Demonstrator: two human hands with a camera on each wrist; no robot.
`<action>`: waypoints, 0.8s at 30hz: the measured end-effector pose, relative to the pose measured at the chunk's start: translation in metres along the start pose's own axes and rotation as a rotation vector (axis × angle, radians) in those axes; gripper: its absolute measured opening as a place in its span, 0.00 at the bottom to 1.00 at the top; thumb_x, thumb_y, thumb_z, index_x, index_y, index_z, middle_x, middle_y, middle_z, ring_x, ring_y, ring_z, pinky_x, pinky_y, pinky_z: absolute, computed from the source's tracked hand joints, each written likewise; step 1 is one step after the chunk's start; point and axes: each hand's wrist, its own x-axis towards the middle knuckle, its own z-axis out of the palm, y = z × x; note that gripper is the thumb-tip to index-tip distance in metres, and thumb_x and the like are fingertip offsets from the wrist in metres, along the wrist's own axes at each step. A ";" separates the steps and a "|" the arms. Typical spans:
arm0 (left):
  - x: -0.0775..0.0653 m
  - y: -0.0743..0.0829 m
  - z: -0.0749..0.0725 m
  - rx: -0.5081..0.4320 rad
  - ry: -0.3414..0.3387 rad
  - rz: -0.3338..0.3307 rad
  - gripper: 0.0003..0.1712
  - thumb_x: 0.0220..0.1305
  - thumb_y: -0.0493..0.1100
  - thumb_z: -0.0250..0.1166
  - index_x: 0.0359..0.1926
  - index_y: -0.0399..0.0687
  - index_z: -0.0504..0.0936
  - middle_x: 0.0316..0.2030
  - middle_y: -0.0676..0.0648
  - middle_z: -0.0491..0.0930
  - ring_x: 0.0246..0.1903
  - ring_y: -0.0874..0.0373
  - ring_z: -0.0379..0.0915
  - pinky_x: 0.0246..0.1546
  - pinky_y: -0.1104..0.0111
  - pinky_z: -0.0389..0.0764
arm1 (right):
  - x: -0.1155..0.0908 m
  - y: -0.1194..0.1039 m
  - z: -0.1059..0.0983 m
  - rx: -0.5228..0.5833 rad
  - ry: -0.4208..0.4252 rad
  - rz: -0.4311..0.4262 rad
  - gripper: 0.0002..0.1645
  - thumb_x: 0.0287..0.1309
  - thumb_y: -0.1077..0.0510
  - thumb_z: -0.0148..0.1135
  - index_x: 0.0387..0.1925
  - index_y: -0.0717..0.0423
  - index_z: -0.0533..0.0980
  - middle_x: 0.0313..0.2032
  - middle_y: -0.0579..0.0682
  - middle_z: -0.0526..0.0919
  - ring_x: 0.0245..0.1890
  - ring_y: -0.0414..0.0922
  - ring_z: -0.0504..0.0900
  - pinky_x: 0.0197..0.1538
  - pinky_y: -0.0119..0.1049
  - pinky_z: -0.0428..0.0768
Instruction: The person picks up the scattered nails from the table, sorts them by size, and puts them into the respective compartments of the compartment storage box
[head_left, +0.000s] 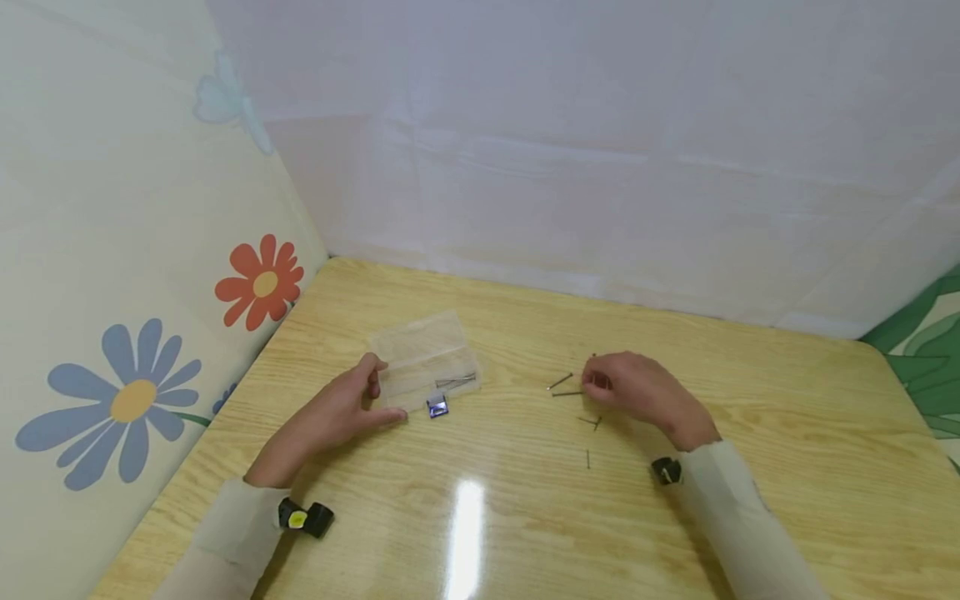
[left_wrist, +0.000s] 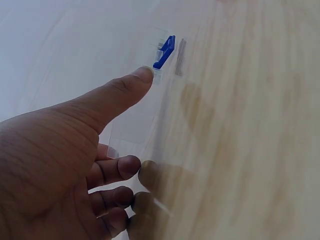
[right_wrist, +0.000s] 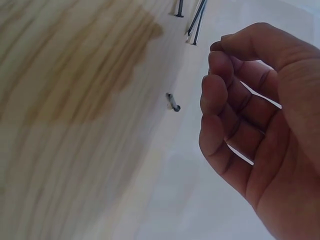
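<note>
My left hand [head_left: 348, 406] grips the left end of a clear plastic box [head_left: 420, 353], thumb at the front edge and fingers toward the back. The box lies with its lid folded back, and several nails [head_left: 456, 382] rest at its right end. At its front edge is a blue latch [left_wrist: 165, 54]. Over the table, my right hand [head_left: 637, 386] has thumb and index fingertips together, pinching what looks like a nail [head_left: 594, 356]; only a dark end shows past the knuckles. Two long nails [head_left: 560, 382] lie left of that hand.
Shorter crossed nails [head_left: 591, 422] lie just in front of the right hand, and one thin nail [head_left: 588, 459] is closer to me. The wooden table [head_left: 525, 533] reaches a pale cloth wall [head_left: 562, 167] at the back and a flower-printed one at left.
</note>
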 end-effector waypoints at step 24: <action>0.002 0.000 0.002 0.012 0.005 -0.017 0.41 0.57 0.56 0.79 0.57 0.38 0.66 0.34 0.48 0.70 0.31 0.55 0.67 0.34 0.61 0.70 | -0.005 0.026 -0.004 -0.008 0.001 0.154 0.04 0.68 0.55 0.67 0.37 0.50 0.84 0.36 0.43 0.85 0.37 0.43 0.83 0.46 0.49 0.81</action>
